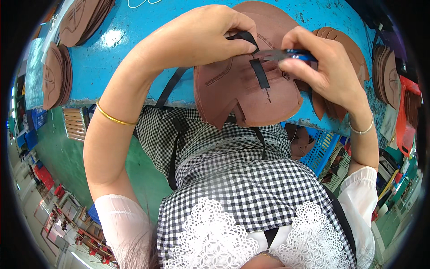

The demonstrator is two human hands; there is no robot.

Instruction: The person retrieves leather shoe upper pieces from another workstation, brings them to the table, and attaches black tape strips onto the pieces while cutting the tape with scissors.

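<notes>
A brown leather-like panel (277, 105), with stitched lines and a notch in its lower edge, lies over the near edge of the blue table. A short black strip shows against its middle, and a line of stitches runs below it. My left hand (210, 38) is closed at the upper part of the panel, pinching a black strap (244, 38) between thumb and fingers. Closed round blue-handled snips (302, 54), my right hand (329, 62) holds their metal blades beside the strap, over the panel. Whether the blades touch the strap, I cannot tell.
Stacks of similar brown panels stand at the left (58, 76), the upper left (85, 22) and the right (385, 76) of the blue table (116, 58). More panels (349, 47) lie just beyond my right hand. A blue plastic basket (318, 150) sits under the table's edge.
</notes>
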